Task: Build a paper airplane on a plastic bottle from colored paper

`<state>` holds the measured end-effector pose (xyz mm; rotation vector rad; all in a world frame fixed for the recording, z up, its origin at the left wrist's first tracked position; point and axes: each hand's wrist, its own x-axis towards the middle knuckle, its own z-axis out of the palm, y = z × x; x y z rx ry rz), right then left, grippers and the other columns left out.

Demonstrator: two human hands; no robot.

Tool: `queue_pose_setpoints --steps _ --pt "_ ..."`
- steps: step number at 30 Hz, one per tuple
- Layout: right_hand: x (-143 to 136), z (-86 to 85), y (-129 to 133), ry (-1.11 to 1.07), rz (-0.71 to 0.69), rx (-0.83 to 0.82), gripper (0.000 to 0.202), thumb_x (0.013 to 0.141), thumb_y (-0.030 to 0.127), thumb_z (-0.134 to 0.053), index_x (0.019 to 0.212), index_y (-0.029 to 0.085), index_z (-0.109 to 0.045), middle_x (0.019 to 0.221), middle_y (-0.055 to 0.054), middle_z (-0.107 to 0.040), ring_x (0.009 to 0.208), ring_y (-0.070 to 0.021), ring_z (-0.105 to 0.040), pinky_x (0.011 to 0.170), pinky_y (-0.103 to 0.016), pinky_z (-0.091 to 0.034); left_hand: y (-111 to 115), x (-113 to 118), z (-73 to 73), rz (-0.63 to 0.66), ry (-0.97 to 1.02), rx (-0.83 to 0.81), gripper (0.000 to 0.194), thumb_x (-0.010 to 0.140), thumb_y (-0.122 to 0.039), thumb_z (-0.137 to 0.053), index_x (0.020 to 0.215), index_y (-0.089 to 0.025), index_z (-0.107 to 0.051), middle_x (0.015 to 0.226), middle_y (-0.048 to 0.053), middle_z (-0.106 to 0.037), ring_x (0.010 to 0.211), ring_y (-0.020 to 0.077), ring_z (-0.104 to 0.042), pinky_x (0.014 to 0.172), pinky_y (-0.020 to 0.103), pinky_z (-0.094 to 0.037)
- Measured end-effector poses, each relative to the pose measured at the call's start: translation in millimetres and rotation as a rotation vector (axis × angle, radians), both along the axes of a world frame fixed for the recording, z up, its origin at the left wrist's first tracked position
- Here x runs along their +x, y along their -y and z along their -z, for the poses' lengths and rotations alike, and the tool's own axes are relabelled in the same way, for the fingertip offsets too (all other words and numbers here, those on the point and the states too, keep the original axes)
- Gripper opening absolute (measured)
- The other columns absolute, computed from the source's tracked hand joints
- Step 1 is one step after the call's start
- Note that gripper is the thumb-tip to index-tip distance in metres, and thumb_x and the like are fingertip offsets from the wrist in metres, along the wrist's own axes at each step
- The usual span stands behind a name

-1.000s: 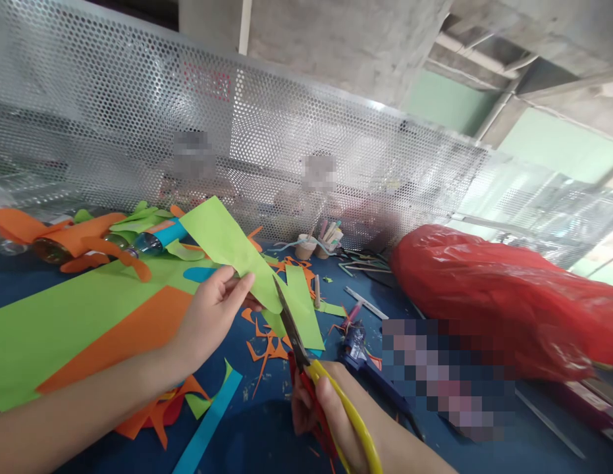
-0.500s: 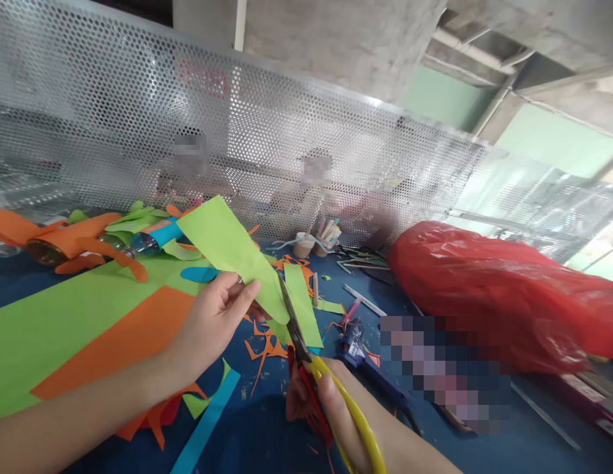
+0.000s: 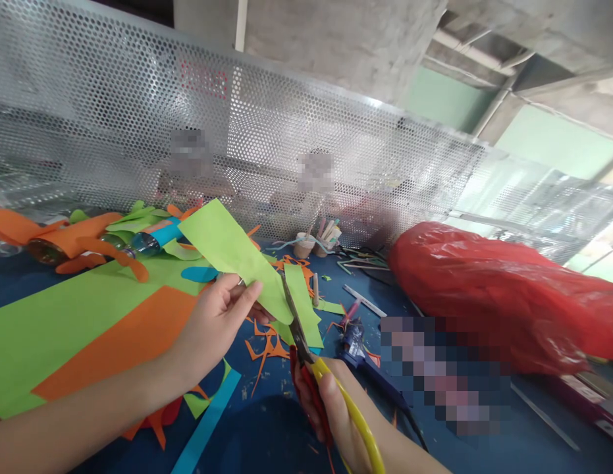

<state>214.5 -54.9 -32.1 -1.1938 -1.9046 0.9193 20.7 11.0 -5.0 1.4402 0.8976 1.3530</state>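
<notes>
My left hand (image 3: 227,313) pinches a light green paper piece (image 3: 227,247) between thumb and fingers, holding it raised above the table. My right hand (image 3: 336,401) is wrapped round the yellow and red handles of a pair of scissors (image 3: 297,329). The scissor blades lie against the right edge of the green paper and look nearly closed. Under and behind the blades, another green strip (image 3: 301,296) lies on the blue table, with orange paper scraps (image 3: 269,345) beside it.
Large green (image 3: 64,303) and orange sheets (image 3: 123,342) cover the left side, below paper-wrapped bottles (image 3: 155,238). A blue glue gun (image 3: 360,355) lies right of the scissors, near a red plastic bag (image 3: 484,289). Cups of sticks (image 3: 305,245) stand by a perforated metal screen (image 3: 286,131).
The scissor blades have come closer together, and the fingers of my right hand have drawn in with the red handle. The green paper has shifted slightly right and down.
</notes>
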Motion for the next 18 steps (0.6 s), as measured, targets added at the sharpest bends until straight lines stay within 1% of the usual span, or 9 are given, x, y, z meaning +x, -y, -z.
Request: queue_pose_setpoints --steps 4,6,9,13,18 --pt "1 2.8 -2 -0.011 0.001 -0.007 0.063 0.088 0.076 -0.016 0.069 0.021 -0.04 0.053 0.004 -0.037 0.044 -0.0091 -0.031 0.038 -0.022 -0.028 0 -1 -0.3 -0.011 -0.005 -0.002 0.028 0.086 -0.047 -0.061 0.072 -0.024 -0.052 0.068 -0.003 -0.07 0.066 0.0175 -0.069 0.067 0.027 -0.054" --pt "2 2.6 -2 -0.002 0.007 0.0 0.061 0.088 0.076 -0.018 0.069 0.022 -0.039 0.054 0.004 -0.038 0.045 -0.0094 -0.031 0.039 -0.022 -0.028 0 -1 -0.4 -0.023 -0.011 -0.005 0.029 0.086 -0.048 -0.061 0.072 -0.024 -0.051 0.068 -0.002 -0.069 0.066 0.0187 -0.07 0.067 0.029 -0.055" --pt "3 -0.2 -3 0.039 -0.014 0.017 0.062 0.087 0.077 -0.019 0.067 0.021 -0.038 0.055 0.003 -0.037 0.047 -0.0099 -0.032 0.04 -0.022 -0.028 -1 -1 -0.1 -0.022 -0.013 -0.006 0.029 0.086 -0.048 -0.06 0.072 -0.025 -0.051 0.069 -0.002 -0.069 0.067 0.0185 -0.07 0.067 0.028 -0.055" --pt "2 -4.5 -2 0.051 0.005 0.017 0.063 0.087 0.076 -0.016 0.065 0.022 -0.037 0.053 0.003 -0.034 0.047 -0.0101 -0.03 0.039 -0.023 -0.025 -3 -2 0.9 0.005 0.005 -0.008 0.028 0.088 -0.046 -0.059 0.074 -0.024 -0.05 0.07 -0.002 -0.07 0.067 0.0182 -0.071 0.067 0.028 -0.054" --pt "3 -7.2 -5 0.082 -0.012 0.023 0.063 0.086 0.078 -0.017 0.064 0.022 -0.036 0.052 0.004 -0.033 0.047 -0.0098 -0.029 0.039 -0.022 -0.024 -4 -3 1.9 0.031 0.022 -0.009 0.025 0.089 -0.044 -0.059 0.076 -0.024 -0.049 0.073 -0.002 -0.071 0.069 0.0181 -0.071 0.068 0.029 -0.054"
